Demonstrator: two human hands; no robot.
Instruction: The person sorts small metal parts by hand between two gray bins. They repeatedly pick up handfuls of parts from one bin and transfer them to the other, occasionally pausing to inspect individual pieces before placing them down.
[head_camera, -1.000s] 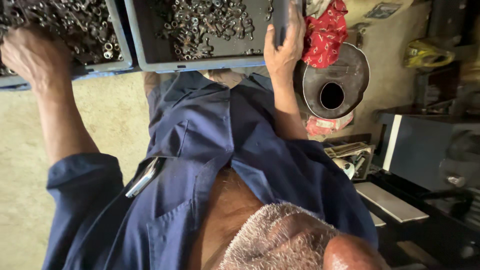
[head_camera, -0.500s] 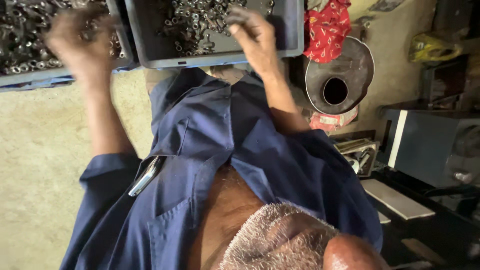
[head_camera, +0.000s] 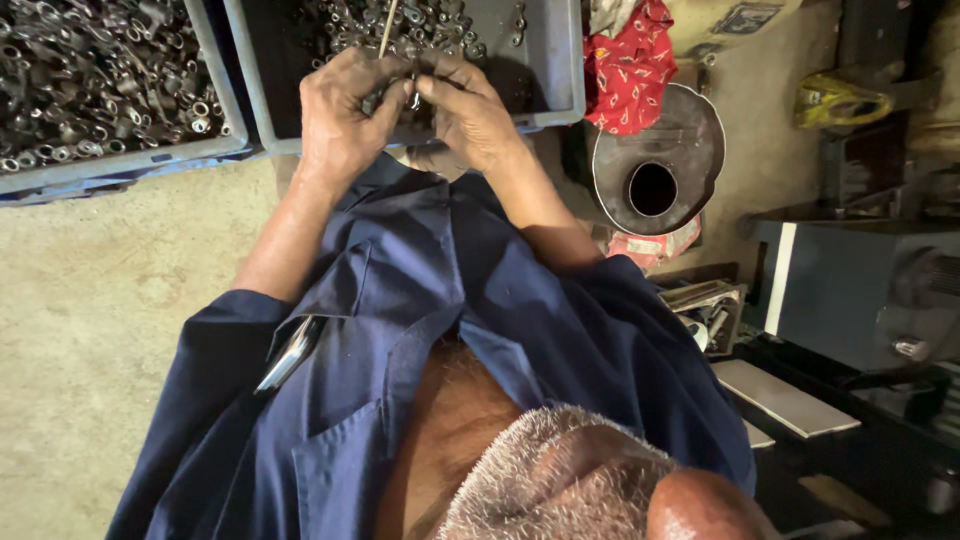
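Left hand (head_camera: 345, 115) and right hand (head_camera: 468, 110) meet fingertip to fingertip over near edge of grey bin (head_camera: 565, 70). Between them: small metal part (head_camera: 412, 98), dull grey, partly hidden by fingers; exact shape unclear. Left hand also pinches thin pale rod (head_camera: 386, 28), which slants up over the heap. Right hand's fingers curl onto small part. Bin holds dark, oily ring-shaped pieces. Second bin (head_camera: 215, 90) to left is heaped with similar pieces. Red cloth (head_camera: 630, 65) lies beside grey bin.

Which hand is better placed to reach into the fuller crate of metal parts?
Probably left: the left hand is on that crate's side; the right hand would cross over. Both pinch a small metal piece.
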